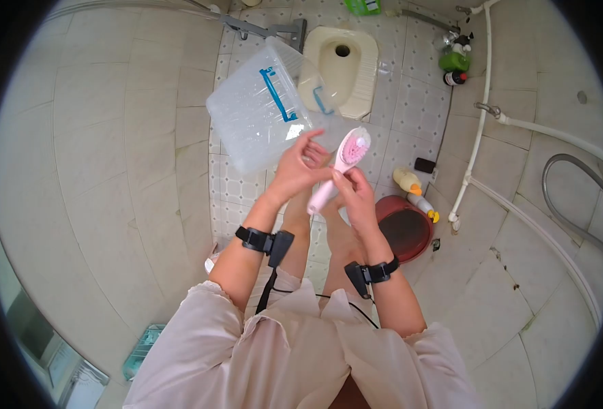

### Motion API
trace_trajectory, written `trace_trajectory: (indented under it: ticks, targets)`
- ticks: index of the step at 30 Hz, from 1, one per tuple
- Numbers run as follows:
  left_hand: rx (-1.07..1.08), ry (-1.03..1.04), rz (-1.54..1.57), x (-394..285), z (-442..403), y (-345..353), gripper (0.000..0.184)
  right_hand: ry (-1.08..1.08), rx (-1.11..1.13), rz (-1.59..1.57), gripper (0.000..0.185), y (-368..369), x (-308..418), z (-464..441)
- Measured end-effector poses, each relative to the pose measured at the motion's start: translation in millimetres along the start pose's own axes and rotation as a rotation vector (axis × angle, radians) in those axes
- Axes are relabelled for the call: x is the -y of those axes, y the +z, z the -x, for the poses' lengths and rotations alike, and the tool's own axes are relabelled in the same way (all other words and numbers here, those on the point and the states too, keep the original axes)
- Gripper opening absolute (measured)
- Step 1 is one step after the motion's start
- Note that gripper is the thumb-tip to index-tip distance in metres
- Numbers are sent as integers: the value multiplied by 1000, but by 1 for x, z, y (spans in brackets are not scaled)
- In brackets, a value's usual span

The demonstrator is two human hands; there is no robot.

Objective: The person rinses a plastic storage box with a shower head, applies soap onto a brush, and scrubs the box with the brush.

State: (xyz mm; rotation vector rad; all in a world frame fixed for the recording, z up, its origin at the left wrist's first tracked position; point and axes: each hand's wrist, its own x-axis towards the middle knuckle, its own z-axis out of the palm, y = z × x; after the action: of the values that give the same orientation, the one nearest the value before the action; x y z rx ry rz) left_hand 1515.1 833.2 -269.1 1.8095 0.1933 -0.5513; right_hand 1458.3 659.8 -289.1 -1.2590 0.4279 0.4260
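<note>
A pink scrub brush [323, 196] with an oval bristle head is tilted in front of me, bristles facing up. A small white blob sits on the bristles. My right hand [357, 194] grips the brush around its neck, thumb and fingers closed on it. Close by on the left, my left hand [303, 165] has its fingers spread, and its thumb reaches to the brush handle; whether it presses on it I cannot tell. Beyond my left hand is a clear plastic storage box [243, 112] with blue handles and wet drops on its surface.
A squat toilet [371, 75] is set in the tiled floor ahead. At my right stands a red basin [429, 235] with dark contents, beside several bottles [420, 203]. More bottles [455, 63] line the right wall, where pipes [482, 129] run. A teal rack [141, 351] is at lower left.
</note>
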Motion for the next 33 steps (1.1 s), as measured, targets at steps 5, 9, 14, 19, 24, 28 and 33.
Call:
trace_trajectory:
  ticks: [5,9,14,19,24,28,33]
  targets:
    - [-390,59,74,-6,-15,-43,74,9,-65,-77,28,27,26,-17]
    - [-862,-131,-66,28,-79,-49,57,11,-68,-51,20,26,35,-12]
    - [-632,-162,399,77,-118,-61,31,55,-88,160,26,-1,3,-10]
    - [-553,-208,898,122,-38,-108,14,207,-157,199,33,-6,-25,3]
    - [-723,-211,955,206,74,-207,15,365,-189,101,36,25,-69,7]
    - [-746,-442,907,265,111,-255,15,439,-149,218,38,81,-107,-10]
    - [-634,-476,998,375,133,-256,22,390,-132,366,40,145,-148,-46]
